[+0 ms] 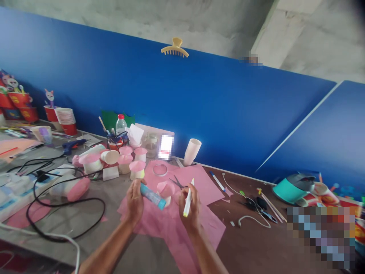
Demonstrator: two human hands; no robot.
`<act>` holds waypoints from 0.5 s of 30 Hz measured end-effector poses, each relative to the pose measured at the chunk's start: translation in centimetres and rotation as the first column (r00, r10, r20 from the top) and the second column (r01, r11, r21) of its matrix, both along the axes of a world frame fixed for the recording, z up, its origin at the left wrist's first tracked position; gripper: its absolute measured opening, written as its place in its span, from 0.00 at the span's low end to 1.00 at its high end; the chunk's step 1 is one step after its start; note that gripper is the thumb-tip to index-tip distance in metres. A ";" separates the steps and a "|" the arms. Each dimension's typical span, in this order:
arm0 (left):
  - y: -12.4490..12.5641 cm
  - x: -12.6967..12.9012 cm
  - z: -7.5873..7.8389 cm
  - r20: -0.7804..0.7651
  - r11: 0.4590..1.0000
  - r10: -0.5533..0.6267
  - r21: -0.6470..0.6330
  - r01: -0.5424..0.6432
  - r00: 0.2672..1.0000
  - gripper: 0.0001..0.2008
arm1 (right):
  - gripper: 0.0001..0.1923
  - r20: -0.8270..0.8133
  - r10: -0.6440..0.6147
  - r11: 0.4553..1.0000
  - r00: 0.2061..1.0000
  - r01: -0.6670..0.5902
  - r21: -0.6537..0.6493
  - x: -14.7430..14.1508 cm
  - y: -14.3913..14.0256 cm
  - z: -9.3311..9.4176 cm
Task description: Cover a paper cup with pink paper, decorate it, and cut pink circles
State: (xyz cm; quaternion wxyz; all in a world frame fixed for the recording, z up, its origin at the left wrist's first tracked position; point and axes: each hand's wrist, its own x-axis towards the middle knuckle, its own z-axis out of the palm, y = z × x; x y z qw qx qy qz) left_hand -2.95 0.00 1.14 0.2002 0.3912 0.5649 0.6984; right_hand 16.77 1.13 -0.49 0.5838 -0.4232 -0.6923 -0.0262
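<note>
My left hand (135,199) is closed round a light-blue tube (153,196) with paler printing, which slants down to the right. In my right hand (190,205) a white marker (189,199) with a yellow end is gripped, tilted nearly upright. Both hands are over sheets of pink paper (196,180). Between them lies a small cut pink paper piece (165,187), partly behind the tube. Dark-handled scissors (177,183) rest open on the paper just beyond, near a roll of clear tape (160,170). Pink-topped paper cups (137,169) stand past my left hand.
Black cables (68,198) loop across the table on the left. A white paper cup stack (192,151) stands against the blue partition (216,110), beside a glowing phone (166,146). On the right are a blue pen (218,181), a white cord (253,217) and a teal container (291,188).
</note>
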 end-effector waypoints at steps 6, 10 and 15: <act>0.2 -0.1 -0.6 -0.006 1.000 -0.024 -0.007 0.024 1.000 0.24 | 0.20 -0.215 -0.102 0.973 0.971 0.053 -0.223 1.5 2.6 -1.8; 0.3 -0.1 -0.6 -0.002 0.999 -0.031 -0.021 0.031 1.000 0.23 | 0.20 -0.224 -0.145 0.958 0.964 0.080 -0.276 1.9 3.4 -2.5; 0.2 0.3 -0.1 0.019 0.999 -0.034 -0.042 0.034 0.999 0.24 | 0.18 -0.175 -0.101 0.966 0.979 0.055 -0.254 1.4 3.4 -3.2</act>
